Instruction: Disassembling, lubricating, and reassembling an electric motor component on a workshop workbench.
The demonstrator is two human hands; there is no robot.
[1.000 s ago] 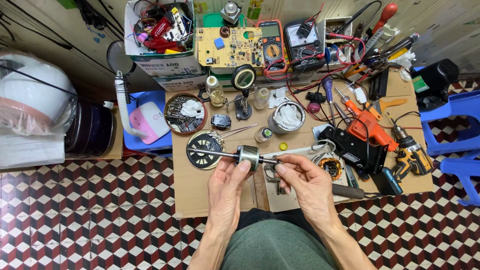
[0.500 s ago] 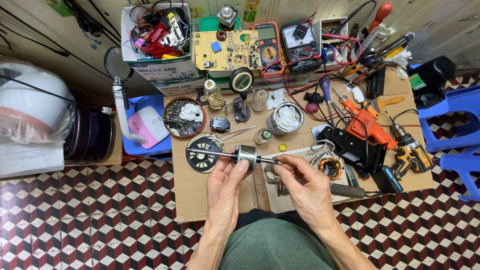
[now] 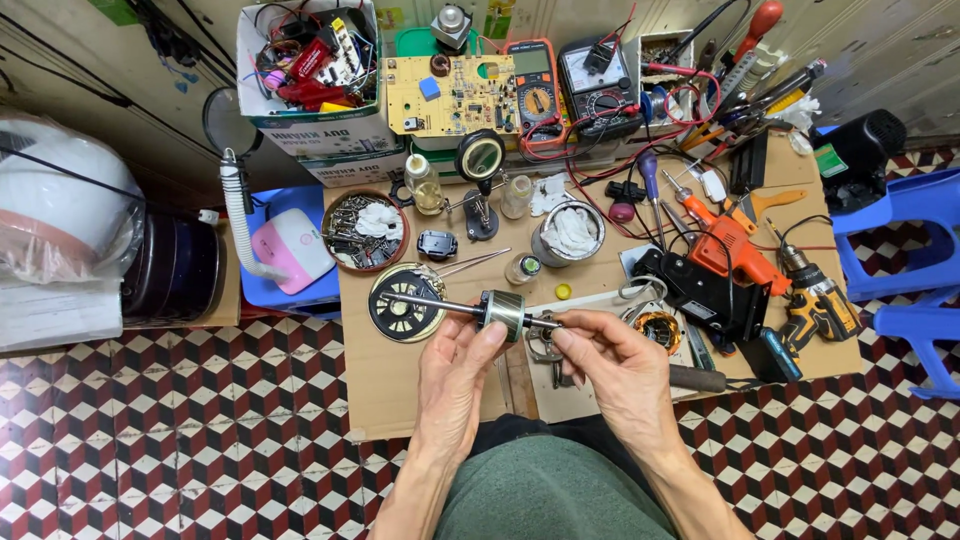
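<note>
My left hand [image 3: 458, 372] grips a motor rotor [image 3: 500, 312], a metal cylinder on a long thin shaft, from below with thumb and fingers. My right hand [image 3: 612, 362] pinches the right end of the same shaft. The shaft's left end reaches out over a round black motor end cover [image 3: 403, 304] lying on the brown worktable [image 3: 400, 390]. A copper-wound stator [image 3: 660, 328] lies just right of my right hand.
Behind the hands: a tin of screws [image 3: 364, 232], tweezers [image 3: 474, 262], small bottles, a magnifier, a circuit board [image 3: 450, 95], two multimeters [image 3: 538, 92], screwdrivers, an orange tool and a cordless drill [image 3: 818, 298]. A box of parts sits back left, blue stools right, a white fan housing left.
The view has shifted slightly downward. My hands still hold the rotor in about the same place above the table's front; the fingers have adjusted a little on the shaft.
</note>
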